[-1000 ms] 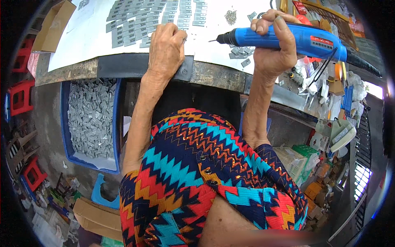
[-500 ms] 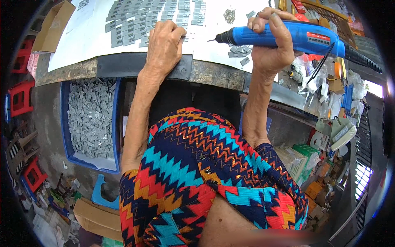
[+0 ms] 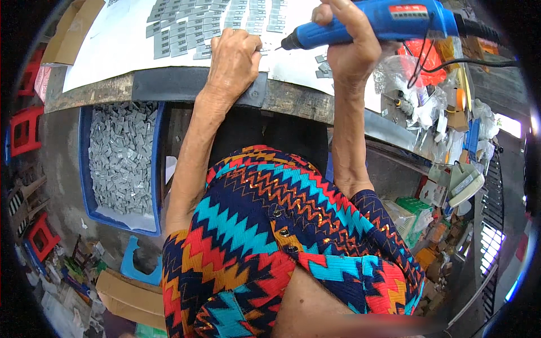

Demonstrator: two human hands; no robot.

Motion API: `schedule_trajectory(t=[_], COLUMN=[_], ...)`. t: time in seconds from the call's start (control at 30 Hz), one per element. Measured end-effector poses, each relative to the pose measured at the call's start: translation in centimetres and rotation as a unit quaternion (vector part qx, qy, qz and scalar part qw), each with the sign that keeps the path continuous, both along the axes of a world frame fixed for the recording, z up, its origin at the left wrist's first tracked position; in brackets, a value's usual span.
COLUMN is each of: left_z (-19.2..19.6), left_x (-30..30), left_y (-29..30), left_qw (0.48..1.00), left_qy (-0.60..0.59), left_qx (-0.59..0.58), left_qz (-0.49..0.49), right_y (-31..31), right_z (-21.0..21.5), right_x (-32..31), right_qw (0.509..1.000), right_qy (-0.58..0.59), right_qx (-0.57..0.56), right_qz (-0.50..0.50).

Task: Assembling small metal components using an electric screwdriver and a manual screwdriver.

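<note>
The right hand (image 3: 356,53) grips a blue cylindrical power screwdriver (image 3: 322,35); the left hand (image 3: 233,63) curls beside flat grey rectangular pieces (image 3: 189,31), whether grasping one I cannot tell.

Cardboard box (image 3: 70,34): it stands at the upper left.
Red stools (image 3: 27,130): they are at the far left, one below another.
Blue plastic piece (image 3: 128,262): it lies just above a brown carton (image 3: 127,298).
Orange roll (image 3: 461,100): it is on the right, near clear plastic bags (image 3: 425,110).
Green box (image 3: 417,209): it sits at the lower right.
</note>
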State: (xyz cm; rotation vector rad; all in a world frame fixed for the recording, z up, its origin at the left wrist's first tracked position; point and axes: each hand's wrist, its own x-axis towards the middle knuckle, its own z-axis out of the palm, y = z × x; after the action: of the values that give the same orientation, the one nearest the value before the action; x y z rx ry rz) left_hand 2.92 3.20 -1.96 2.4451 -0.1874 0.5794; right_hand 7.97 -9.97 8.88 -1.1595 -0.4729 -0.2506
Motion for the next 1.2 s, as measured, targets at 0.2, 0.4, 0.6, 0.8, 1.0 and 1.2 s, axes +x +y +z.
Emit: schedule_trajectory(t=[0.2, 0.4, 0.6, 0.8, 1.0, 1.2], left_z=[0.1, 0.0, 0.0, 0.1, 0.0, -0.4], left_x=[0.3, 0.5, 0.4, 0.3, 0.5, 1.0], left_y=[0.3, 0.3, 0.2, 0.2, 0.2, 0.3], left_qw=[1.000, 1.000, 1.000, 1.000, 1.000, 0.999], left_qy=[0.022, 0.014, 0.017, 0.018, 0.004, -0.017], left_qx=[-0.007, -0.001, -0.003, -0.004, -0.014, -0.038], left_qz=[-0.009, -0.014, -0.012, -0.009, -0.014, -0.032], right_y=[1.6, 2.6, 2.8, 2.8, 2.8, 2.8], right_z=[-0.3, -0.6, -1.1, -1.4, -1.2, -1.4], right_x=[0.4, 0.0, 0.1, 0.1, -0.1, -0.5], right_qw=[0.997, 0.995, 0.994, 0.994, 0.991, 0.987], right_qy=[-0.017, 0.000, -0.019, -0.021, -0.024, -0.034], right_qx=[-0.070, -0.098, -0.106, -0.105, -0.132, -0.156], right_qz=[0.014, 0.000, 0.014, 0.022, 0.002, -0.011])
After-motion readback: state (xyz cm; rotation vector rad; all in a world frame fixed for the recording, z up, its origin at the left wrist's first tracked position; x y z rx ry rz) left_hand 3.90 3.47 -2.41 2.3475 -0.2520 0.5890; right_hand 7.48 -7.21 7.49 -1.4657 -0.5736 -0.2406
